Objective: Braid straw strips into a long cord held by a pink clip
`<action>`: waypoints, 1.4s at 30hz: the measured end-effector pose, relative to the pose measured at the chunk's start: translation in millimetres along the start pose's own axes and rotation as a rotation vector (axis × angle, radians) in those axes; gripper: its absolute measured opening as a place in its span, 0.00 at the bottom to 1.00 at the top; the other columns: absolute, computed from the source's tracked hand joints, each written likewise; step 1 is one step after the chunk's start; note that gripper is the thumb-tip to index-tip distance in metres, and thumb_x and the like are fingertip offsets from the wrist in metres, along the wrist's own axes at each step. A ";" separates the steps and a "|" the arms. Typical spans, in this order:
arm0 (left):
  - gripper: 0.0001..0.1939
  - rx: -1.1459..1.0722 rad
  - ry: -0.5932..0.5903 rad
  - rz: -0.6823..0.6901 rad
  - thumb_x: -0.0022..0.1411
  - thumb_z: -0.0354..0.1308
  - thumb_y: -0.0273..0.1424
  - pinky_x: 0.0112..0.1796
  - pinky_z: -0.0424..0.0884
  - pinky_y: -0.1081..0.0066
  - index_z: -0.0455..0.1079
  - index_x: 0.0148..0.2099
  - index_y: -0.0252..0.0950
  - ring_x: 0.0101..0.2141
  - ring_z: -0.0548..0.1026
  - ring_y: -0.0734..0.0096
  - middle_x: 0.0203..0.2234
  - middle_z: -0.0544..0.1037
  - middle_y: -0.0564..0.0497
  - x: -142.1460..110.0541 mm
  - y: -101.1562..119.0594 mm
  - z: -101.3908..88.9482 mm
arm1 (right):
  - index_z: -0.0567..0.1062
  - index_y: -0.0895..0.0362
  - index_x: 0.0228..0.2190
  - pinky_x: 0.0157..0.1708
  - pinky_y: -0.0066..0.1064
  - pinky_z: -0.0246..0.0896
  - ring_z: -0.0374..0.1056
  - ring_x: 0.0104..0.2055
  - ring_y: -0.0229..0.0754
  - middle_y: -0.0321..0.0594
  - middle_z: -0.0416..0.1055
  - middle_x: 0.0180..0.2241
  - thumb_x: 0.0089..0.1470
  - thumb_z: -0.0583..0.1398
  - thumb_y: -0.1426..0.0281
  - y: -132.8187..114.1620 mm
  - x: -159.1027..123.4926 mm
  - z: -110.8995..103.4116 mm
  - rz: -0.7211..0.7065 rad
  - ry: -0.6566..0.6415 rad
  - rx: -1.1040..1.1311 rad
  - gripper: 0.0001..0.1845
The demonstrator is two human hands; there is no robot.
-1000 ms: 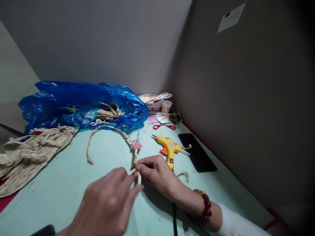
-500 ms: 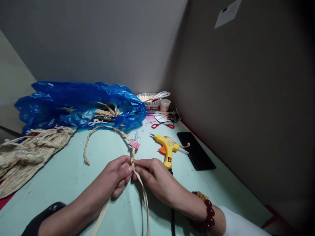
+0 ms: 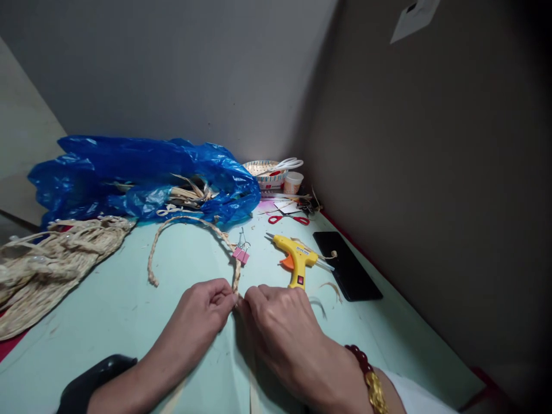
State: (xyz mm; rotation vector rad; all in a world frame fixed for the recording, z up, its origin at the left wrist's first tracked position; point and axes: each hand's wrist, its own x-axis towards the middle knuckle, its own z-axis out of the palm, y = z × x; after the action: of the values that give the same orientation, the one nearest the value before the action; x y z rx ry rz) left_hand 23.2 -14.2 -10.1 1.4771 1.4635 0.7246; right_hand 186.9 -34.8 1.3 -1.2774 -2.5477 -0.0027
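A pale plaited cord (image 3: 237, 277) made of dried plant strips runs from my fingers up to a pink binder clip (image 3: 240, 256), then curves away to the left across the table. My left hand (image 3: 202, 307) pinches the lower end of the plait between thumb and forefinger. Close beside it, my right hand (image 3: 280, 322) is closed at the strands just below the plait, its fingertips partly hidden behind the knuckles. Loose strips hang down toward me, one strip (image 3: 254, 394) showing between my forearms.
A yellow glue gun (image 3: 298, 259) lies right of the clip, beside a black tablet-like slab (image 3: 347, 267). Red-handled scissors (image 3: 288, 219), a paper cup (image 3: 293, 182) and a basket (image 3: 265, 169) are behind. A blue plastic bag (image 3: 142, 178) and woven pieces (image 3: 64, 264) fill the left.
My left hand came up from the lower strands to pinch the plait. My right hand has since turned knuckles-up and shifted slightly right and down. The clip and glue gun stay put.
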 end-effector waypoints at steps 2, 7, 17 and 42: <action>0.13 -0.020 0.009 0.009 0.55 0.55 0.35 0.24 0.53 0.73 0.62 0.21 0.38 0.21 0.59 0.73 0.15 0.62 0.59 -1.5 0.7 0.7 | 0.67 0.58 0.30 0.21 0.34 0.33 0.59 0.22 0.41 0.39 0.68 0.25 0.49 0.57 0.78 -7.1 0.3 -3.4 -0.048 -0.025 -0.050 0.05; 0.11 -0.141 -0.039 -0.011 0.54 0.55 0.35 0.24 0.55 0.74 0.64 0.23 0.37 0.21 0.61 0.74 0.16 0.64 0.59 -1.9 -0.5 1.2 | 0.68 0.60 0.31 0.18 0.32 0.41 0.61 0.23 0.44 0.42 0.66 0.24 0.42 0.58 0.80 -19.5 2.9 3.0 -0.195 0.020 -0.186 0.10; 0.14 -0.382 -0.175 -0.071 0.57 0.59 0.40 0.18 0.49 0.76 0.67 0.26 0.36 0.14 0.59 0.80 0.11 0.64 0.61 -1.9 0.3 -2.9 | 0.71 0.66 0.29 0.13 0.32 0.52 0.62 0.19 0.45 0.44 0.66 0.21 0.47 0.53 0.82 -27.6 -1.4 12.1 -0.330 0.292 -0.339 0.08; 0.08 -0.487 -0.252 -0.075 0.58 0.61 0.35 0.29 0.59 0.75 0.71 0.35 0.35 0.27 0.67 0.74 0.26 0.74 0.55 -6.0 -3.8 -13.9 | 0.74 0.59 0.39 0.31 0.26 0.58 0.70 0.32 0.39 0.39 0.77 0.31 0.62 0.56 0.64 22.1 23.8 -11.5 0.177 -0.170 0.854 0.12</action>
State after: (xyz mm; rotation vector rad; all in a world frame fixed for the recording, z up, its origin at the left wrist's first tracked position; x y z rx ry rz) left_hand 8.4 -17.7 -6.5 1.0873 1.0516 0.7538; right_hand 193.8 -4.2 15.7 -1.1375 -2.1139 1.1300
